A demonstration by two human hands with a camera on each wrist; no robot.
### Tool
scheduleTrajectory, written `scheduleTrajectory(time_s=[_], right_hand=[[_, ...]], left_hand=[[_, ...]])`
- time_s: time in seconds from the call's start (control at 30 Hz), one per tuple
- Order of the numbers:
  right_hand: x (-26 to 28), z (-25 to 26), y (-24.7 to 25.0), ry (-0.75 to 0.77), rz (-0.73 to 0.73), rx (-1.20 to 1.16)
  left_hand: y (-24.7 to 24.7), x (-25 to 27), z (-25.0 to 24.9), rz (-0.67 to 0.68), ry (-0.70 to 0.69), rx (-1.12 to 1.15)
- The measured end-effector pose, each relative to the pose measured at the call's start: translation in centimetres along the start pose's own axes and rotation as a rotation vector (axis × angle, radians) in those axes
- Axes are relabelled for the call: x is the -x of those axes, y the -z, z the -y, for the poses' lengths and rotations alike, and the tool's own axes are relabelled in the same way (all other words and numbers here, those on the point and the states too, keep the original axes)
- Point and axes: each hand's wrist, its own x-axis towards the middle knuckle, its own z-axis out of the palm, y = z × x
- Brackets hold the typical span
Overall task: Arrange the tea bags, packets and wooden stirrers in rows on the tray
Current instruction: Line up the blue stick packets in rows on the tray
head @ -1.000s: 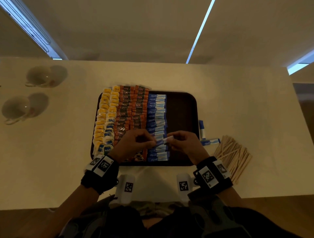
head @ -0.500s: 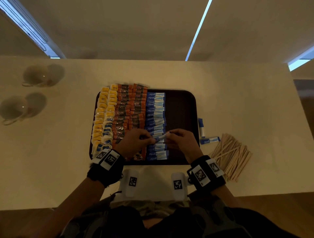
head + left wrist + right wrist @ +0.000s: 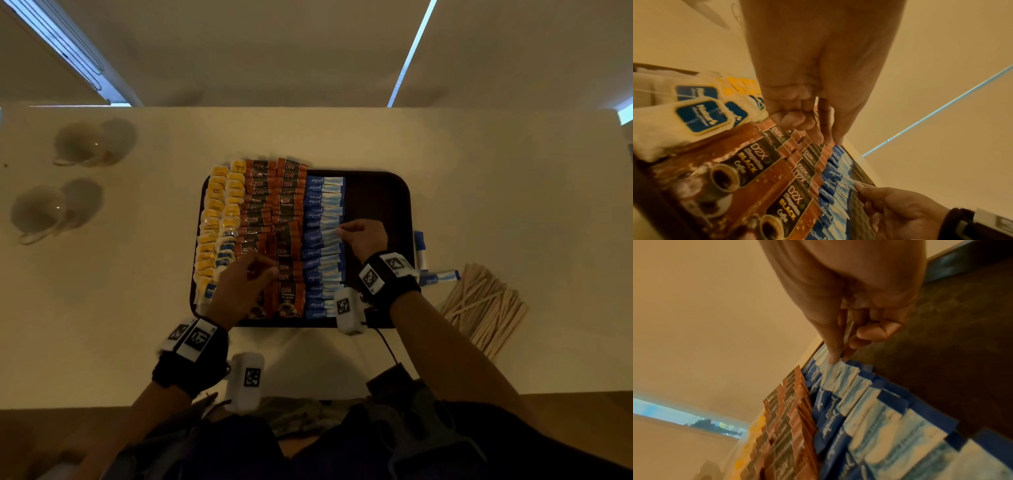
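Observation:
On the dark tray lie rows of yellow tea bags, brown D2X coffee packets and blue sweetener packets. My right hand pinches the pale end of one blue packet midway along the blue row; the right wrist view shows thumb and forefinger closed on that end. My left hand hovers over the near coffee packets, fingers loosely curled and holding nothing. The wooden stirrers lie in a loose heap on the table right of the tray.
Two loose blue packets lie on the table by the tray's right edge. Two pale cups stand at the far left. The right part of the tray is bare.
Both hands held one blue packet together over the near end of the blue row. The left hand has let go and drawn back left; the right hand carried the packet farther up the row.

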Motion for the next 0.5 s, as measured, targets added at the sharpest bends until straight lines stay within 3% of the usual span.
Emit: scheduleTrajectory(time_s=[0.3, 0.43, 0.5], right_hand=[[0.5, -0.4, -0.1, 0.051, -0.033, 0.090], [1.6, -2.0, 3.6, 0.111, -0.211, 0.180], [2.2, -3.9, 6.7, 0.066, -0.292, 0.254]], left_hand=[[-0.1, 0.6, 0.4, -0.017, 0.032, 0.015], [0.1, 0.5, 0.9, -0.031, 0.016, 0.024], [0.3, 0.5, 1.3, -0.028, 0.025, 0.015]])
